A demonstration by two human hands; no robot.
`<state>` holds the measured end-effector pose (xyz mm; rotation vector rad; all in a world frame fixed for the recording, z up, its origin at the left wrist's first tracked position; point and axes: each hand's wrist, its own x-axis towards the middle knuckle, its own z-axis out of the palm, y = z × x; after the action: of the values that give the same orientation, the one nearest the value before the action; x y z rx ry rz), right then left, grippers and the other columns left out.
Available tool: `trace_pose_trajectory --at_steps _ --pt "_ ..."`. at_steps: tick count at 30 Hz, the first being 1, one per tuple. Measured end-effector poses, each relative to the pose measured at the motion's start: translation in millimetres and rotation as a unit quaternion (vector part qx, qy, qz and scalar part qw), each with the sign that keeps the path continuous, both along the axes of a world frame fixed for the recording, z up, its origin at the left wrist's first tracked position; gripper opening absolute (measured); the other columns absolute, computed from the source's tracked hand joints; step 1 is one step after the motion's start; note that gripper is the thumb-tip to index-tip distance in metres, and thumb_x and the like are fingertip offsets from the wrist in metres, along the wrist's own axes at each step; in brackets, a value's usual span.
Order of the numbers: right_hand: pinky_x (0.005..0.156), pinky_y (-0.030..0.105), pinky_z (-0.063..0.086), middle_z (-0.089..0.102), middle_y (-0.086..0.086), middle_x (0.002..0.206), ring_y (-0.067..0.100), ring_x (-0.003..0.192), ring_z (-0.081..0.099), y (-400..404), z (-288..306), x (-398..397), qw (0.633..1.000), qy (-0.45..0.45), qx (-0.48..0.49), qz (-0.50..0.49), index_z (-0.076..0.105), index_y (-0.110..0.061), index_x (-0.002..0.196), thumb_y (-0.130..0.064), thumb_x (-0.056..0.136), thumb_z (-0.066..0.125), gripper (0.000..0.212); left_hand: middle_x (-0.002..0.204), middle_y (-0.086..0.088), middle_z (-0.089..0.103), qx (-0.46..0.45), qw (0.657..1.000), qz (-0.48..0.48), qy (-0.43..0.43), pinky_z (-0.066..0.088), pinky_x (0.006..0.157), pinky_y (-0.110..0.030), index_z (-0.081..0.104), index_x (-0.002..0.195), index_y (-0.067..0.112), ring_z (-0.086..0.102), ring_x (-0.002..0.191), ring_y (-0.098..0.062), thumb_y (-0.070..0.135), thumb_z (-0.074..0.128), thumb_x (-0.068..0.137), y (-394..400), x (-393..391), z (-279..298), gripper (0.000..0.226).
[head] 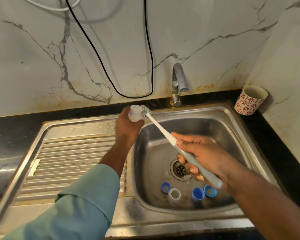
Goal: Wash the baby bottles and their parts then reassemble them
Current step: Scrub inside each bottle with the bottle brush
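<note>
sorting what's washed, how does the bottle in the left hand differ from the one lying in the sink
The held bottle is up over the sink rim, gripped by the left hand, with the brush head at its neck. The other bottle lies untouched on the basin floor among blue parts, mouth towards the camera. Both are small, pale, translucent and uncapped.

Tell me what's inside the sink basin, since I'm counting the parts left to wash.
In the sink: three blue caps, one clear bottle and a small clear piece by the drain. The right hand covers part of the floor.
</note>
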<state>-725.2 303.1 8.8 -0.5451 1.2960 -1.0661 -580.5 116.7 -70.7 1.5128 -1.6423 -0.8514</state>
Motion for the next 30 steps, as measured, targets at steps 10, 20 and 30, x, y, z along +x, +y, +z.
trace_pose_trajectory --at_steps 10,20,30 --pt "0.032 0.019 0.035 0.055 0.008 0.065 0.011 0.038 0.040 -1 -3 -4 0.999 -0.014 0.002 -0.030 0.064 -0.034 0.122 -0.021 0.099 0.052 0.030 0.108 0.004 0.065 0.052 0.995 -0.084 0.017 0.047 0.070 -0.019 0.061 0.124 0.020 0.062 0.095 -0.014 0.012 0.078 0.074 -3 -9 -1 0.054" --pt "0.031 0.020 0.036 0.056 0.008 0.066 0.011 0.039 0.041 5 1 -1 1.000 -0.008 -0.006 -0.010 0.064 -0.039 0.121 -0.021 0.099 0.052 0.031 0.104 0.003 0.057 0.062 0.991 -0.076 0.096 0.047 0.069 -0.019 0.046 0.126 0.018 0.058 0.091 -0.010 0.004 0.070 0.081 -6 -7 4 0.053" --pt "0.031 0.019 0.036 0.056 0.008 0.065 0.010 0.038 0.040 7 6 2 1.000 -0.007 -0.012 0.007 0.063 -0.041 0.121 -0.020 0.099 0.051 0.032 0.110 -0.001 0.059 -0.027 0.995 -0.011 0.099 0.050 0.075 -0.018 0.050 0.112 0.018 0.057 0.092 -0.009 0.017 0.091 0.065 -9 -1 -7 0.062"
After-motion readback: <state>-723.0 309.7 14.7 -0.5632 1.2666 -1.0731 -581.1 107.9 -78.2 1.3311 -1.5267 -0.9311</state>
